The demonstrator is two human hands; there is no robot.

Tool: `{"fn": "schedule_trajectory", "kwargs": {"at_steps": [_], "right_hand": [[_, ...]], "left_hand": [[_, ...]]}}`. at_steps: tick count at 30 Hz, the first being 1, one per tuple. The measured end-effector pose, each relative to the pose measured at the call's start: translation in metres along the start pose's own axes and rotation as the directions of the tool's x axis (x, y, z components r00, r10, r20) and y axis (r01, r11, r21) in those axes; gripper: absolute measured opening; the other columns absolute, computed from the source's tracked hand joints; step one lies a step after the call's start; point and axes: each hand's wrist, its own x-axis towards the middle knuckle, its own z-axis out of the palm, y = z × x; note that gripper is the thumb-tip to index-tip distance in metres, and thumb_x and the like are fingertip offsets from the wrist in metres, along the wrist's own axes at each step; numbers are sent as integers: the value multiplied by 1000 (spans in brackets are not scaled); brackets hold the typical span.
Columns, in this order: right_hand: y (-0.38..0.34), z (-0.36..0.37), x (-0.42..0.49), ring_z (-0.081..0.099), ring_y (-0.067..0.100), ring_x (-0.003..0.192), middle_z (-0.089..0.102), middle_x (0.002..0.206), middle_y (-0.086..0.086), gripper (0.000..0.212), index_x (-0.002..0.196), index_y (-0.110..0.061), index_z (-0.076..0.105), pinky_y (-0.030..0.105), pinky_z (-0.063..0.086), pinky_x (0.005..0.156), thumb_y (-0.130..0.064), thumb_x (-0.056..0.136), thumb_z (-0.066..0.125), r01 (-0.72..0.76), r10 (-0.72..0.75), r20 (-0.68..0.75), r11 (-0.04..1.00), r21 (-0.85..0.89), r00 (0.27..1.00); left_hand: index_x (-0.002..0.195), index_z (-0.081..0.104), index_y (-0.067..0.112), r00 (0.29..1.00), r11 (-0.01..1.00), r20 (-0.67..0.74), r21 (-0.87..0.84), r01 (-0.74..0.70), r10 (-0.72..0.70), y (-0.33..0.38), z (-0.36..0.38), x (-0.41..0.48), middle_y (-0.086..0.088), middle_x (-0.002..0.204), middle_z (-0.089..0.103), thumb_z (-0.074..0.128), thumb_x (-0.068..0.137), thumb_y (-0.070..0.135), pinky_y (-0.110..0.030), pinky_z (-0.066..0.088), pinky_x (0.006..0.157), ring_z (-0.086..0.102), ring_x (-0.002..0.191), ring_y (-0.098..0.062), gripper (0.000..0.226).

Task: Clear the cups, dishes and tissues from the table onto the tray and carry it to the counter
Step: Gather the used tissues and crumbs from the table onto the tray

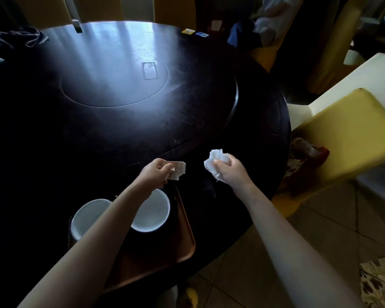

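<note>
A brown tray point(185, 232) lies on the near edge of the dark round table point(125, 134). Two white bowls stand on the tray, one point(152, 213) to the right of my left forearm and one point(87, 216) to its left; the arm hides part of each. My left hand point(157, 172) is just beyond the tray's far edge and pinches a flat torn piece of paper point(178, 171). My right hand point(228, 168) is to the right of it, above the table, closed around a crumpled white tissue point(216, 158).
A raised turntable point(231, 101) fills the table's middle. Yellow and blue cards point(195, 33) lie at the far edge, dark cloth point(31, 37) at the far left. A yellow-covered chair point(347, 134) stands close on the right. Tiled floor point(320, 218) lies below it.
</note>
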Motion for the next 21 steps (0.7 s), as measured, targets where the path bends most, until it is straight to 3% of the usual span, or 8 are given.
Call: {"fn": "schedule_trajectory", "kwargs": {"at_steps": [3,4,8,12,14,16,18,21], "right_hand": [[3,18,-14,57,6,70,57,74,-7,5,86,-19,54,20,43,66,-15,88,57,-1,1,88,1000,6,996],[4,26,-17,55,5,65,55,70,-7,12,80,-22,53,20,42,63,-14,88,58,4,-4,102,1000,6,995],[3,61,-43,58,7,71,59,77,-4,9,96,-13,56,16,46,62,-12,88,59,-23,24,133,1000,-8,991],[20,104,-80,54,9,59,57,69,-1,12,84,-18,57,13,44,50,-8,86,61,-78,66,251,996,40,966],[33,123,-97,56,10,64,59,72,-1,9,84,-19,59,17,45,56,-12,85,63,-103,98,306,995,0,947],[45,140,-111,54,12,65,57,72,3,7,83,-5,58,17,43,56,-10,86,62,-120,120,349,993,-24,929],[54,158,-122,45,12,58,44,64,5,25,73,14,43,13,38,48,-2,86,55,-122,105,432,992,12,896],[68,188,-132,27,12,54,22,56,-3,34,57,-5,22,15,30,48,-2,81,46,-152,46,543,977,150,838]], "left_hand": [[89,52,12,999,995,5,-91,49,-49,-13,-6,-23,-2,62,47,37,97,15,-20,35,48,41,52,-11,17],[89,52,12,998,991,2,-114,67,-67,-19,-10,-30,-2,63,48,35,97,13,-20,35,49,42,53,-11,19],[89,53,12,995,992,-41,-95,83,-87,-50,-32,-61,-2,67,54,37,94,7,-16,39,44,46,55,-11,17],[75,53,16,988,988,-68,-79,134,-140,-107,-46,-108,-4,57,52,47,91,5,-11,35,36,47,38,-3,20],[83,56,11,974,977,-88,-50,206,-209,-139,-53,-130,-2,59,54,52,90,10,-13,37,39,48,37,-1,9],[91,59,14,954,962,-134,5,273,-270,-167,-61,-148,2,67,59,55,89,18,-20,43,51,55,53,-6,6],[93,59,18,940,951,-168,33,306,-297,-185,-70,-161,5,74,60,57,87,23,-25,43,59,56,65,-11,8],[100,58,19,934,949,-222,88,304,-279,-195,-82,-167,6,82,59,58,87,26,-18,38,56,54,69,-7,16]]}}
